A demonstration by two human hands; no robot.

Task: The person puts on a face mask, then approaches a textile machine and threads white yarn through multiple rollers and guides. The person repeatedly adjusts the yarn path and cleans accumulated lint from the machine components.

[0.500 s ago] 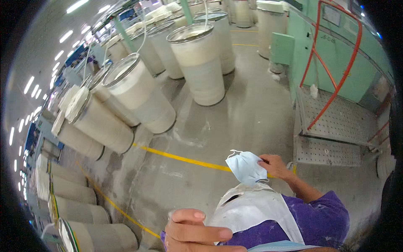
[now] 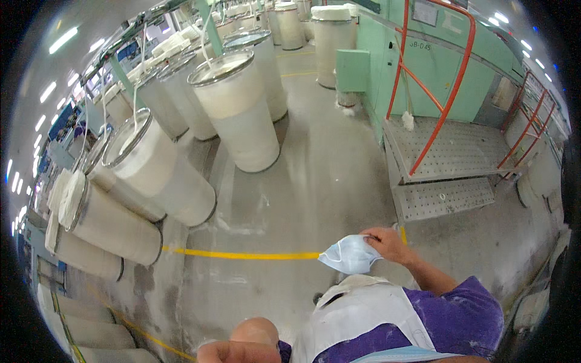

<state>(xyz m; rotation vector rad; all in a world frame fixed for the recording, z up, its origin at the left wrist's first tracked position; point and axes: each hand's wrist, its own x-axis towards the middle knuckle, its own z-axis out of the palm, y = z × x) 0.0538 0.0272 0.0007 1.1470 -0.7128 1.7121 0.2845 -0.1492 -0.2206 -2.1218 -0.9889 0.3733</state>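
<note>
My right hand (image 2: 387,244) is closed on the edge of a light-blue disposable face mask (image 2: 350,255). It holds the mask out in front of my white apron (image 2: 369,311), over the floor. The mask hangs tilted, with a thin white ear loop showing across it. My left hand (image 2: 239,348) is bent up close at the lower edge, left of the apron. Most of it is cut off there, and its fingers cannot be made out clearly. A purple sleeve (image 2: 463,311) covers my right upper arm.
Tall whitish cans (image 2: 239,118) with metal rims stand on the left and at the back, several with white strands running up. A yellow line (image 2: 242,255) crosses the grey floor. On the right are a perforated metal step (image 2: 445,199), a red handrail (image 2: 451,91) and a green machine (image 2: 375,91).
The view has swung to the right, so the cans sit further left and more of the steps shows. The mask has tilted in my right hand. My left hand has dropped toward the lower edge.
</note>
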